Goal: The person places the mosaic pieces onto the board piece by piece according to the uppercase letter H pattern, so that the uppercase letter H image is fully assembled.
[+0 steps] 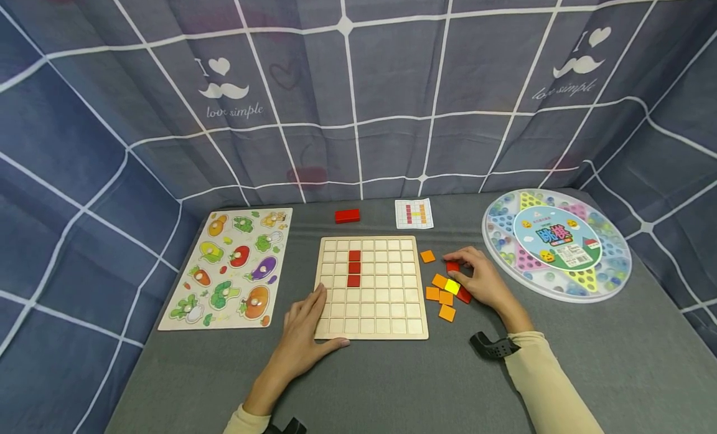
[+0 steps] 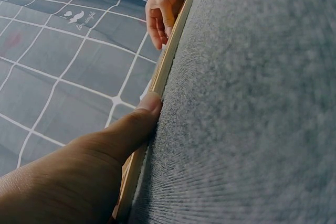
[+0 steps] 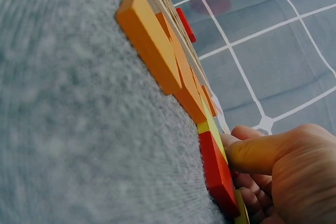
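A pale wooden grid board (image 1: pixel 386 303) lies on the table, with a column of three red tiles (image 1: pixel 354 268) in its upper left part. My left hand (image 1: pixel 302 337) rests against the board's lower left corner, fingers stretched along the left side and thumb at the front edge. To the right of the board, my right hand (image 1: pixel 484 281) pinches a red tile (image 1: pixel 452 266) between thumb and fingertips. Just below it lie a yellow tile (image 1: pixel 451 287), another red tile (image 1: pixel 463 294) and several orange tiles (image 1: pixel 445 298). In the right wrist view the fingers hide the pinched tile.
Behind the board are a red block stack (image 1: pixel 347 216) and a small pattern card (image 1: pixel 414 213) showing coloured squares. A vegetable puzzle board (image 1: pixel 224 269) lies at left, a round game box (image 1: pixel 557 244) at right. Grid-patterned curtains (image 1: pixel 313 98) enclose the table.
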Tool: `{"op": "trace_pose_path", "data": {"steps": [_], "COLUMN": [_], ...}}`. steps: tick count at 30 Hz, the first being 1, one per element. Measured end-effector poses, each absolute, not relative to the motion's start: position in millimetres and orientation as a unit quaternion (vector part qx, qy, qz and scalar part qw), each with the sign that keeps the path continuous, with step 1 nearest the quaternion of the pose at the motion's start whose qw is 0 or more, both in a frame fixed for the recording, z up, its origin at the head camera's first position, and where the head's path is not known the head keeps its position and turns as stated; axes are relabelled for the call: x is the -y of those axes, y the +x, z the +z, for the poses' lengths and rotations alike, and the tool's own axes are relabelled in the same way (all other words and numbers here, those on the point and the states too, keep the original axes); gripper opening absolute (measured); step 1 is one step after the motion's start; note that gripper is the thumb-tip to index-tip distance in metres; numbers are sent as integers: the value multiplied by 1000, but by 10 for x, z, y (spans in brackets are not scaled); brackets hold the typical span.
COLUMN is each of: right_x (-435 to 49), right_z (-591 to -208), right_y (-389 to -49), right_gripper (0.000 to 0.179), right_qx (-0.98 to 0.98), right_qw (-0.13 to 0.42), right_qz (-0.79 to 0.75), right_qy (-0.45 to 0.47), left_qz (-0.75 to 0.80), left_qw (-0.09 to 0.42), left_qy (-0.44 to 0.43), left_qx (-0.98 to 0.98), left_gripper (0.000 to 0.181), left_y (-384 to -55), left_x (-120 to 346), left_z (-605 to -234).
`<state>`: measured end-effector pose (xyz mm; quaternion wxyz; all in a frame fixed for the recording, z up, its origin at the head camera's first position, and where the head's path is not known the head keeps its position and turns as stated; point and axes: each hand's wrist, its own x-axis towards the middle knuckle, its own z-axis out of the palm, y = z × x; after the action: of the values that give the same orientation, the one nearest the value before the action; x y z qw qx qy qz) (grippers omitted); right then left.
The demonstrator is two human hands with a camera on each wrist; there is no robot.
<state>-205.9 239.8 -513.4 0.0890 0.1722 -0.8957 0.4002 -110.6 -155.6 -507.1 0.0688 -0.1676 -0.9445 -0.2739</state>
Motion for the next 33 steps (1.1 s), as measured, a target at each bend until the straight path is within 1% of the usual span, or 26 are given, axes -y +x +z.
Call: {"op": "trace_pose_path", "data": {"steps": [10, 17, 21, 24, 33], "right_x": [-2382, -2254, -2053, -1855, -1124], "right_z": [-5142, -5044, -4958, -4921, -4809], "right_y": [-2090, -2046, -1979, -1950, -1884], "right_gripper": [30, 28, 29, 30, 27], "right_qx": [893, 886, 867, 852, 822], "right_qw": [104, 139, 159, 161, 112], "right_qz": [402, 406, 430, 445, 474], "right_qy": [175, 174, 196, 226, 294], "left_qz": [-277, -281, -283, -284, -293], "left_qw": [77, 75, 66, 64, 52], "left_qy": [-167, -171, -172, -172, -167], "left_qx": [943, 941, 941, 941, 940], "left_gripper": [109, 108, 108, 107, 107], "left_y": [-1110, -1105, -1106, -1117, -1106], "left_x": [1566, 1557, 1543, 1538, 1559], "left_z": [-5065, -5055, -5048, -5049, -5041]}}
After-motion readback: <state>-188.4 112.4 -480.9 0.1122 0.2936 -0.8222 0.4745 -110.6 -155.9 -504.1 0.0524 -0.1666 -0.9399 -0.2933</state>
